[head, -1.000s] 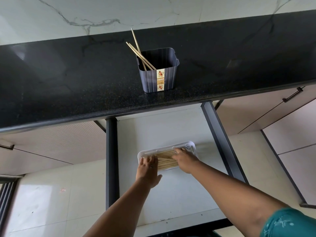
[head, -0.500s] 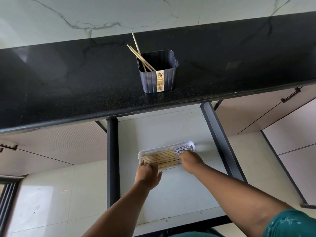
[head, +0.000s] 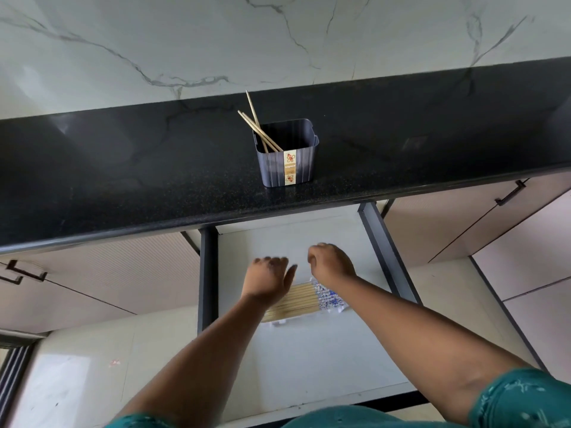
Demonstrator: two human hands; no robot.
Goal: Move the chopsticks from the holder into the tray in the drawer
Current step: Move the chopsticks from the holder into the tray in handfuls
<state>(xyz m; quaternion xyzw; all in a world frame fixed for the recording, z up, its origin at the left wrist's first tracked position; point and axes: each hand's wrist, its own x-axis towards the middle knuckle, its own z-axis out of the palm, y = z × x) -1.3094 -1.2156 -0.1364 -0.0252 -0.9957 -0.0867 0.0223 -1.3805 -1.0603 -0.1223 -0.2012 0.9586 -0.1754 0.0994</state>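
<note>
I am seeing both hands lifting off the tray and rising toward the counter; half a second ago they were pressed down on the bundle, squaring it up. That reads to me as one batch now settled and the reach for the next beginning.

Black granite counter (head: 123, 168) is running across the upper half of the frame. The open drawer (head: 309, 350) is filling the lower centre, its pale floor showing.

Left hand (head: 268, 278) is hovering above the tray's left end, fingers loosely curled, holding nothing. Right hand (head: 331, 264) is sitting just right of it, fingers curled under and gripping nothing that I can make out.

White tray (head: 341, 309) is lying low in the centre, partly behind the forearms. Laid chopsticks (head: 301, 301) are lying side by side in it, patterned ends toward the right.

Dark ribbed holder (head: 289, 162) is standing at centre on the counter. Remaining chopsticks (head: 258, 126), three as far as I can count, are leaning out of its left corner.

Compared with a second ago, the bundle is now uncovered.
</note>
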